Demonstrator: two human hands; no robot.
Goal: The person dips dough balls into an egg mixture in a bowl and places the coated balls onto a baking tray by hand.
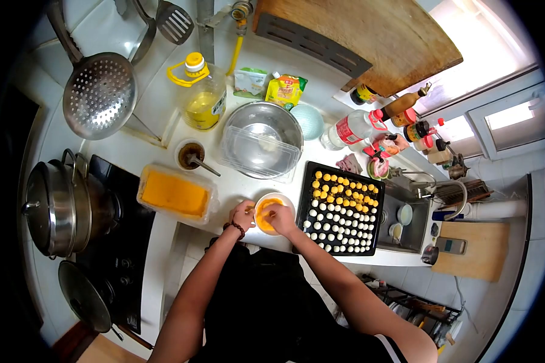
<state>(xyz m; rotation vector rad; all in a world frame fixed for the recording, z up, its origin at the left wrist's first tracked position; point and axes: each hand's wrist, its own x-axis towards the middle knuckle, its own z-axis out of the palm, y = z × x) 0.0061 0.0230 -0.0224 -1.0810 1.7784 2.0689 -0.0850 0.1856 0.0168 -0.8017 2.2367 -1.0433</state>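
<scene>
Both hands are working at a small white bowl (289, 204) near the front edge of the white surface (231, 185). The right hand (279, 219) is reaching into the bowl, its fingers bunching close together over the yellow-orange contents (271, 202); whether they are pinching anything is not possible to tell. The left hand (243, 216), above a beaded bracelet (236, 228), is curling its fingers at the near left side of the bowl; their tips are partly hiding, so their grip is unclear too.

To the right of the bowl, a black tray (309, 175) is holding many small balls in rows. The work looks partway along: the yellow balls (327, 177) are filling the far rows, while the white balls (326, 227) are taking up the nearer part, showing no yellow on top. To the left, a clear container (209, 209) is holding an orange slab (174, 192).
</scene>
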